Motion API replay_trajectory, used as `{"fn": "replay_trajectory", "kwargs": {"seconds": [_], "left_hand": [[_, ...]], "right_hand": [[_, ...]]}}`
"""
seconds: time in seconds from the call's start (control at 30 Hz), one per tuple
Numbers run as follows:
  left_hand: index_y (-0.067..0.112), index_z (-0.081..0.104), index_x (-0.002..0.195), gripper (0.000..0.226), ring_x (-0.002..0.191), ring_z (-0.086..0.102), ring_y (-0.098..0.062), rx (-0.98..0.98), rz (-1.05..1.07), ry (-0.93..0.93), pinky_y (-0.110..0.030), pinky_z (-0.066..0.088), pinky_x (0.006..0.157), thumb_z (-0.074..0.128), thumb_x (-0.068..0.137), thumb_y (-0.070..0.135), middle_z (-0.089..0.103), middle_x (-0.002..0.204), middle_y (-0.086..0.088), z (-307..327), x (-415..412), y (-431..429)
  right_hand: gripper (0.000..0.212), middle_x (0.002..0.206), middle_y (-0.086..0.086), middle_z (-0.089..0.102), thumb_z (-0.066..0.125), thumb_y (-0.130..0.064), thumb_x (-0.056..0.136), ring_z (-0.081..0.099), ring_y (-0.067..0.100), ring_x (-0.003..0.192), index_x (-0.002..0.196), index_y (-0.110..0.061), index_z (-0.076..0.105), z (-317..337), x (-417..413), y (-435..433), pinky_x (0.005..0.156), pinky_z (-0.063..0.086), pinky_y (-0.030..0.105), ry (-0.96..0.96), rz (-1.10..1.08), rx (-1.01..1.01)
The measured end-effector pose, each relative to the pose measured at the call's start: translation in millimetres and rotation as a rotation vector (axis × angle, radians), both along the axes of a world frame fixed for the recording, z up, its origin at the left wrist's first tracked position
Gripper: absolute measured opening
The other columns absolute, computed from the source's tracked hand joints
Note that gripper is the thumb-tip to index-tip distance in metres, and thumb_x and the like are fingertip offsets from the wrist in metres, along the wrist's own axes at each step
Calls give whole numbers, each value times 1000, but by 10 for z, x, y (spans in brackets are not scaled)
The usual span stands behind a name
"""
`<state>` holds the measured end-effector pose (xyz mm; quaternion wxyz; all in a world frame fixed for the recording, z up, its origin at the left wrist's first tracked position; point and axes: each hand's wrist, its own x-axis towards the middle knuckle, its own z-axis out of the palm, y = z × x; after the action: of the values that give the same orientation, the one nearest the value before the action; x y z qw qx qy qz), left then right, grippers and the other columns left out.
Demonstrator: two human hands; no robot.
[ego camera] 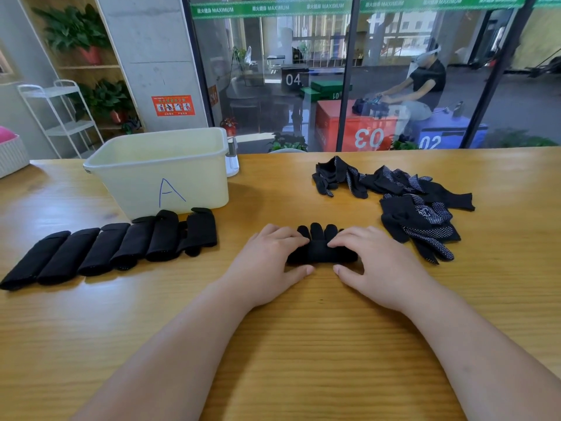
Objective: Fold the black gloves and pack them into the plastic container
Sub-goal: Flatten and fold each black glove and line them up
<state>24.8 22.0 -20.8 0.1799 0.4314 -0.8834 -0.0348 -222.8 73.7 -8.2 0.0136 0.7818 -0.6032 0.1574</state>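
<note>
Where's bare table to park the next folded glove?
Table bare between the folded row and the left hand, and from the half-folded glove up to the container. Crowded: unfolded pile beside the right hand.

The wooden table [303, 360] bears a plastic container [164, 174], folded gloves [121, 244], a part-folded glove [318, 252] and loose gloves [416, 208].

Bright, even daylight comes through the glass wall [349, 74] at the far side. The wooden worktop [303, 344] carries a soft sheen and only faint shadows. Reflections wash over the glass. The wide-angle lens bows straight lines near the edges. Focus is sharp at the centre and slightly soft at the corners.
</note>
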Motion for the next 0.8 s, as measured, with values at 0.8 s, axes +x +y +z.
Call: {"fn": "replay_trajectory", "kwargs": {"seconds": [0.8], "left_hand": [[25,59,149,39,142,47,-9,-2,98,296,-31,39,118,46,113,32,56,153,12,43,-134,57]], "right_hand": [[23,116,-12,64,64,-32,105,63,10,101,123,-25,77,-164,192,-165,85,50,26,-295,-157,-189]]}}
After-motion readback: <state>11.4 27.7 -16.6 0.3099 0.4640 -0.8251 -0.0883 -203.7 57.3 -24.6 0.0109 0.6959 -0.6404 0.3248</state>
